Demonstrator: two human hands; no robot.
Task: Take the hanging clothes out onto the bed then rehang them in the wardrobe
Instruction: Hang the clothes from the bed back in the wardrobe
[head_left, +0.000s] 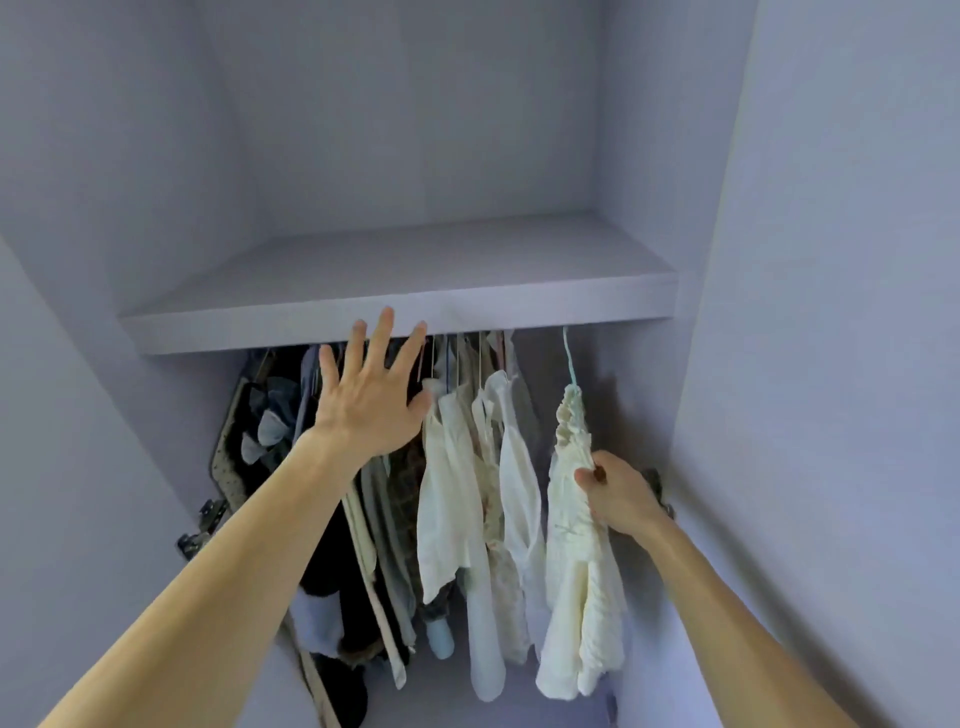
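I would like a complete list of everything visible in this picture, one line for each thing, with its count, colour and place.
shelf: one, pale lilac, across the wardrobe above the clothes.
cream top: one, cream, hanging apart at the right.
hanger: one, pale green, carrying the cream top.
white garments: several, white and cream, bunched under the middle of the shelf.
dark garments: several, black, grey and blue, under the shelf at the left.
hinge: one, dark metal, low on the left side.
left hand: fingers spread, raised before the shelf edge.
right hand: pinches the cream top.
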